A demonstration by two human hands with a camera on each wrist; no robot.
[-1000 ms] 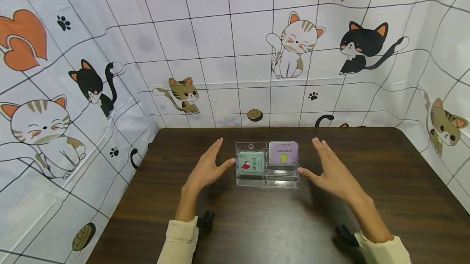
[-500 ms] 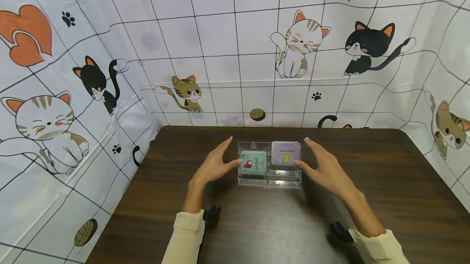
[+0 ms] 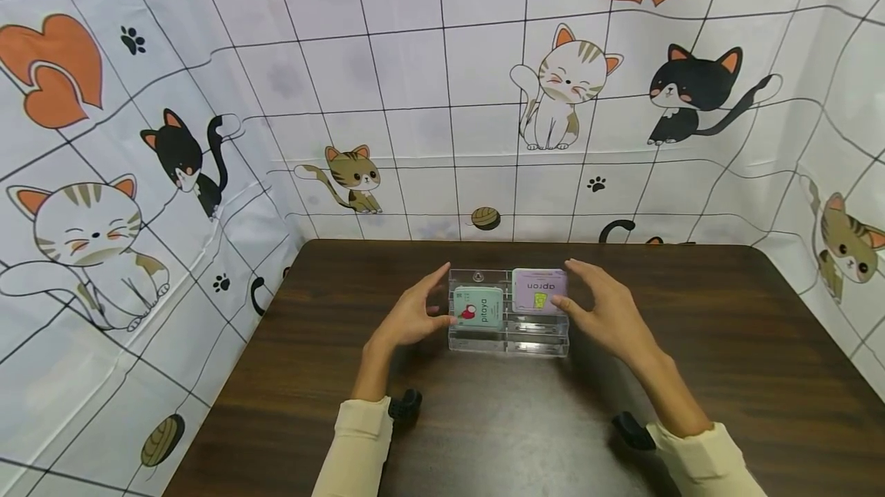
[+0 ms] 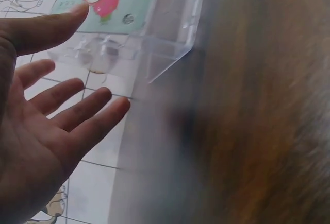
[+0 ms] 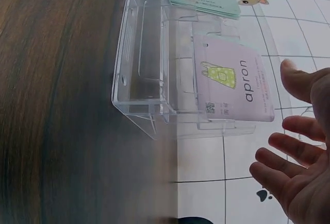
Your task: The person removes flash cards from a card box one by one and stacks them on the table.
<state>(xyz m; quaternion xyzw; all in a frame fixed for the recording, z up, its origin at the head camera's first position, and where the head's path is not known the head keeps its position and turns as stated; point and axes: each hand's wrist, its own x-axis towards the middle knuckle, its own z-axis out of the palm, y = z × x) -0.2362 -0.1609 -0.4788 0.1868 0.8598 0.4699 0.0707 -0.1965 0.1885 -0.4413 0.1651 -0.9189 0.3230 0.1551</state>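
A clear plastic card holder (image 3: 536,346) stands toward the back of the table, with tiers in two columns. In its left column leans a stack of green cards (image 3: 489,308) with a red fruit and the word "pitaya". The right column holds a purple card (image 3: 539,282) reading "apron", higher up. My left hand (image 3: 413,314) is at the holder's left side, fingers extended, thumb near the green card's edge. On the other side my right hand (image 3: 608,313) has its fingers straight, and its thumb overlaps the purple card in the head view. In both wrist views the fingers are spread and grip nothing.
The dark wooden table (image 3: 498,420) carries the holder near its far edge. Behind and to both sides hangs a white cloth (image 3: 408,67) printed with cats and grid lines. Black wrist cameras (image 3: 406,405) sit at both cuffs.
Both hands have moved inward, the left rightward and the right leftward, closing in on the holder's sides. The cards and holder keep their arrangement, and the head view has shifted slightly.
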